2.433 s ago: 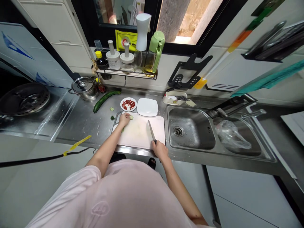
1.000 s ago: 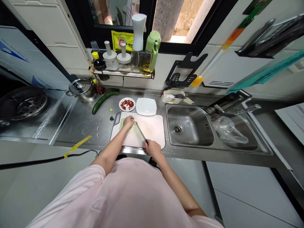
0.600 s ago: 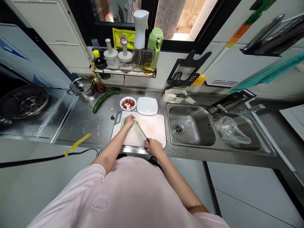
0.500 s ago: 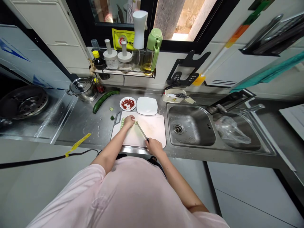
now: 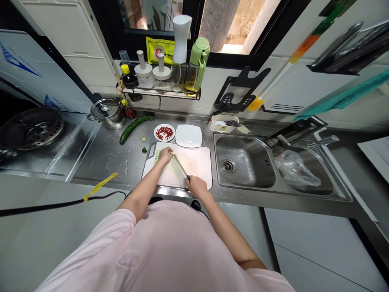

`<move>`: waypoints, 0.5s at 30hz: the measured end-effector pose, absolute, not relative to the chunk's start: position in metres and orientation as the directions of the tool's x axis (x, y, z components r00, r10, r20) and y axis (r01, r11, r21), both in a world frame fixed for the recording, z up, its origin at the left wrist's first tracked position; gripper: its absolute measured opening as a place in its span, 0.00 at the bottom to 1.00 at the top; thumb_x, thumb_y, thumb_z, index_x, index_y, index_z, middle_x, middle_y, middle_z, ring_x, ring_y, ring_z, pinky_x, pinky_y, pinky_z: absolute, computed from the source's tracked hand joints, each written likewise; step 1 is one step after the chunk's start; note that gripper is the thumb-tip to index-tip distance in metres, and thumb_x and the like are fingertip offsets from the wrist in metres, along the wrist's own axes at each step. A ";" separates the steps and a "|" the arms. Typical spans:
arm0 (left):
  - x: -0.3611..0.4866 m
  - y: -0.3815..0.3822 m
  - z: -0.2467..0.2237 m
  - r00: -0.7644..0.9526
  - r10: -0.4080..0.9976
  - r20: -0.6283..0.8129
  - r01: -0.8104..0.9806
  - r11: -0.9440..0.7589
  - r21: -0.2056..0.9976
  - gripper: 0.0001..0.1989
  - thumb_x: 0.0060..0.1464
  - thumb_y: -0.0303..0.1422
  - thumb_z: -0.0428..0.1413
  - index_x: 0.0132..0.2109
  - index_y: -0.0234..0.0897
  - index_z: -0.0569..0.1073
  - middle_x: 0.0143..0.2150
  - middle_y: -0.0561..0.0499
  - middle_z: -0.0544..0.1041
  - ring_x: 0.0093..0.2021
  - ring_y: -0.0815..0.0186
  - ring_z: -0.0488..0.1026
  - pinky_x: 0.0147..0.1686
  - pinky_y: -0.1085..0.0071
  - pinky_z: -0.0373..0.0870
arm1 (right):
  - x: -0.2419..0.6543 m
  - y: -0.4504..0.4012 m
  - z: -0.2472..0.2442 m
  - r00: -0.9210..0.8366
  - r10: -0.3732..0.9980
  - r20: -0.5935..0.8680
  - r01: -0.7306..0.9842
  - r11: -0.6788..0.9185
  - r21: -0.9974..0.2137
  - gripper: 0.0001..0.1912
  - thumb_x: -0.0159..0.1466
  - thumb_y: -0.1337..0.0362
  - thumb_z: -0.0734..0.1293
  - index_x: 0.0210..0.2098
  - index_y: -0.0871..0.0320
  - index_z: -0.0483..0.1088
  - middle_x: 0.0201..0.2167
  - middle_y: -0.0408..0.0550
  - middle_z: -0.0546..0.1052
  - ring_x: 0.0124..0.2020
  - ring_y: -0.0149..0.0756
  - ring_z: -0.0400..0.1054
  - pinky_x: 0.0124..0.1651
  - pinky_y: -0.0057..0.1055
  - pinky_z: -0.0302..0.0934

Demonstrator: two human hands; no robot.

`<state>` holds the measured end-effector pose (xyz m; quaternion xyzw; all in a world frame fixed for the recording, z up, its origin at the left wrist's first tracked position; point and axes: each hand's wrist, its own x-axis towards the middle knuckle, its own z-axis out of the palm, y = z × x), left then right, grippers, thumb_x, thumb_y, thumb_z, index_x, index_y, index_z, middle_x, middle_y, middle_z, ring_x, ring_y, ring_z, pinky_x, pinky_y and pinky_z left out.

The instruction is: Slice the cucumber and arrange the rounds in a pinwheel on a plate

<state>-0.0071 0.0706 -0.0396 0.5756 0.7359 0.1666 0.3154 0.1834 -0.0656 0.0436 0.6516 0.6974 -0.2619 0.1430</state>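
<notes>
My left hand (image 5: 165,154) rests on the cut board, its fingers pressing a piece of cucumber, which they mostly hide. A row of thin cucumber slices (image 5: 157,158) fans out beside that hand, and a pale round slice (image 5: 174,157) stands at its fingertips. My right hand (image 5: 197,186) grips the black handle of a kitchen knife (image 5: 181,167), whose blade slants up to that slice. Both hands are over a white cutting board (image 5: 194,170) with a dark handle cut-out at its far left corner.
A whole cucumber (image 5: 132,129) and a pot (image 5: 107,113) lie to the far left. A plate of chopped red chili (image 5: 164,132) and a white square plate (image 5: 188,136) sit beyond the board. A steel sink (image 5: 243,162) lies right, a plastic bag (image 5: 296,168) in its second basin.
The knife has swung left, its tip now at my left fingertips. My right hand moved left with it. A row of cucumber slices now shows on the board beside my left hand.
</notes>
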 end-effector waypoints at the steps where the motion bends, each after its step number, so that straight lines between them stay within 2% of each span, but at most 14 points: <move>1: -0.007 0.071 -0.039 -0.139 0.951 -0.277 0.743 0.285 0.606 0.10 0.46 0.29 0.58 0.39 0.41 0.74 0.34 0.54 0.76 0.34 0.69 0.70 0.36 0.75 0.63 | 0.183 -0.066 0.044 -0.107 0.834 -0.541 0.984 0.013 -0.175 0.21 0.67 0.56 0.52 0.45 0.59 0.70 0.42 0.57 0.76 0.44 0.42 0.70 0.43 0.33 0.59; 15: -0.007 0.070 -0.036 -0.165 0.943 -0.289 0.715 0.317 0.624 0.10 0.44 0.27 0.59 0.38 0.40 0.75 0.34 0.53 0.76 0.35 0.68 0.71 0.36 0.75 0.63 | 0.184 -0.069 0.050 -0.102 0.827 -0.553 0.981 -0.007 -0.192 0.21 0.66 0.56 0.52 0.46 0.60 0.70 0.43 0.58 0.75 0.46 0.44 0.70 0.44 0.35 0.59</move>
